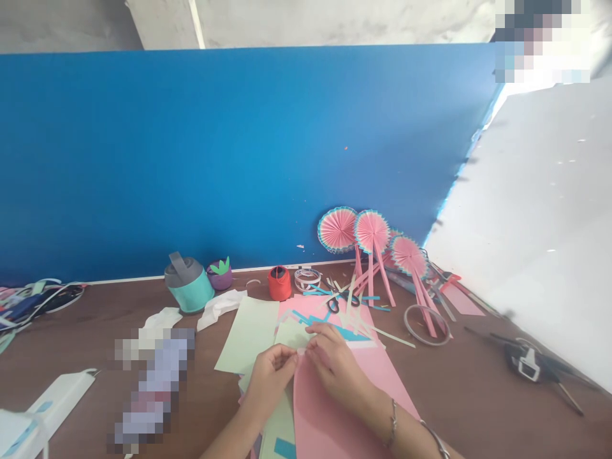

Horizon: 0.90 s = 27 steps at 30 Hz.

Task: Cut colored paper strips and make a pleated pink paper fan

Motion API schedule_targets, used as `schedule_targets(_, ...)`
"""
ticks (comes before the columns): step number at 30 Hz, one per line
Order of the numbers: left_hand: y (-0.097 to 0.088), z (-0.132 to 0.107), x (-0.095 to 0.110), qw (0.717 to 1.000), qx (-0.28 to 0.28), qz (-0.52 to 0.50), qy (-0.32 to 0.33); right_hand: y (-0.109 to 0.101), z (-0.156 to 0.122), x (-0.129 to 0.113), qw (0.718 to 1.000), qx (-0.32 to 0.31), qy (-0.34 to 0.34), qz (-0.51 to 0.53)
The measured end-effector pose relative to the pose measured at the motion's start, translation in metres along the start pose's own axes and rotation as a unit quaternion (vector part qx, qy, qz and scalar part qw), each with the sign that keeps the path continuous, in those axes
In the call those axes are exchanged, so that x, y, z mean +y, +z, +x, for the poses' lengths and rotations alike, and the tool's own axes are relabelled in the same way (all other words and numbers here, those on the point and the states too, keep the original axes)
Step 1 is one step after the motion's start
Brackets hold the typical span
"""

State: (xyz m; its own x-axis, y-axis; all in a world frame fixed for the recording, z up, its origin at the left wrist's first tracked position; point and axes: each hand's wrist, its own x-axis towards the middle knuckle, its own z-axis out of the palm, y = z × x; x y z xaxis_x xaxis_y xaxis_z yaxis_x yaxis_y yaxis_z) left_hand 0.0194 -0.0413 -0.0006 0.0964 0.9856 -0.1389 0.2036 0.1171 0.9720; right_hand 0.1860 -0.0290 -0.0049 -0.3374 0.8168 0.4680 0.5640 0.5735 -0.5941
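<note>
A sheet of pink paper (pixel 329 414) lies in front of me over a stack of pale green paper (pixel 277 421). At its far end, my left hand (pixel 273 376) pinches the left corner between thumb and fingers. Close beside it, my right hand (pixel 337 370) is closed on the same far edge, which looks slightly turned up. The fingertips hide part of that edge. Beyond the hands are blue paper pieces (pixel 351 331), pale paper strips (pixel 382 331) and scissors (pixel 333 305) with dark handles. A pale green sheet (pixel 248 331) lies to the left.
Pleated pink paper fans (pixel 371 231) lean against the blue partition (pixel 215 159). Along the back stand a teal-and-grey container (pixel 190 287), a purple pot (pixel 220 275) and a red container (pixel 280 284). A tape roll (pixel 406 325) and a watch (pixel 528 363) lie right; a white power strip (pixel 62 401) lies left.
</note>
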Motion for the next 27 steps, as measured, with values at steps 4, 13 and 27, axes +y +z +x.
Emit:
schedule_targets(4, 0.000, 0.001, 0.000, 1.000, 0.009, 0.003, 0.002, -0.001, 0.000, 0.000, 0.998, 0.033, -0.030, -0.043)
schedule_targets(13, 0.001, -0.006, 0.003, 0.990, 0.027, 0.113, 0.074, 0.000, -0.001, -0.012, 0.988, 0.061, -0.096, -0.104)
schedule_targets(27, 0.003, -0.010, 0.004, 0.969, 0.035, 0.204, 0.132, 0.000, -0.002, -0.011, 0.987, 0.042, -0.126, -0.095)
